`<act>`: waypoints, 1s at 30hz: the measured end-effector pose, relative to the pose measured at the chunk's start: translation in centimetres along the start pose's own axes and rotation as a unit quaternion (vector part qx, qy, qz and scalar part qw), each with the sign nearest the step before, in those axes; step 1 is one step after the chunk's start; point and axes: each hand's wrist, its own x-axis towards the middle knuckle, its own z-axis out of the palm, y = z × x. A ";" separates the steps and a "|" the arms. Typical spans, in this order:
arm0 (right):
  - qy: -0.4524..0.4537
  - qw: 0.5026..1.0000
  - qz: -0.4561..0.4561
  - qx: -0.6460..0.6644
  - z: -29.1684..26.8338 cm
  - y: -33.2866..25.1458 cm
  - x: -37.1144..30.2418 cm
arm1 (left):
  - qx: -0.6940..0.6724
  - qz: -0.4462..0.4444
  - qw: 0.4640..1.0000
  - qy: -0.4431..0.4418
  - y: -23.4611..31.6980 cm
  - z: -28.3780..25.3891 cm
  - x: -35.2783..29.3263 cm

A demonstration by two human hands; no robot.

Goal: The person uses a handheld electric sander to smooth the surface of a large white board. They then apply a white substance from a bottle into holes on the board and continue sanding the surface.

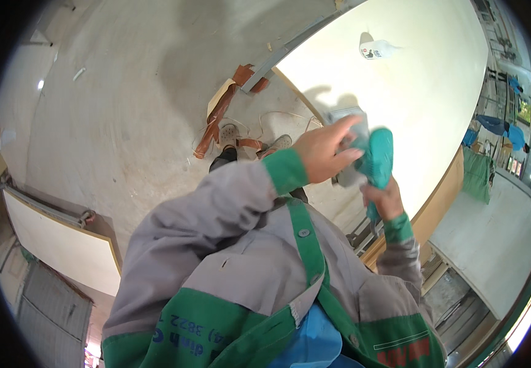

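Note:
Above the near left edge of a white board, I hold a teal handheld power tool (381,153) that looks like a sander, tilted on its side. My right hand (386,199) is wrapped round its lower end, fingers partly hidden. A flat grey pad (352,175) faces left from the tool, smeared by motion. My left hand (327,149) reaches across and grasps at this pad, thumb and forefinger on its near side. Its other fingers are partly hidden. The white board (425,92) lies beneath the tool.
A clear bottle (379,49) lies on the board's far part. Brown scraps (216,119) and thin cords lie on the floor by my shoes (228,134). Another white panel (63,233) is at left. A pale table (492,239) stands at right, with green cloth (477,175) beside it.

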 end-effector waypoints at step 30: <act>0.208 0.957 0.063 0.193 -2.6 8.1 -7.7 | -0.162 -0.228 0.902 0.328 -6.7 -2.7 4.0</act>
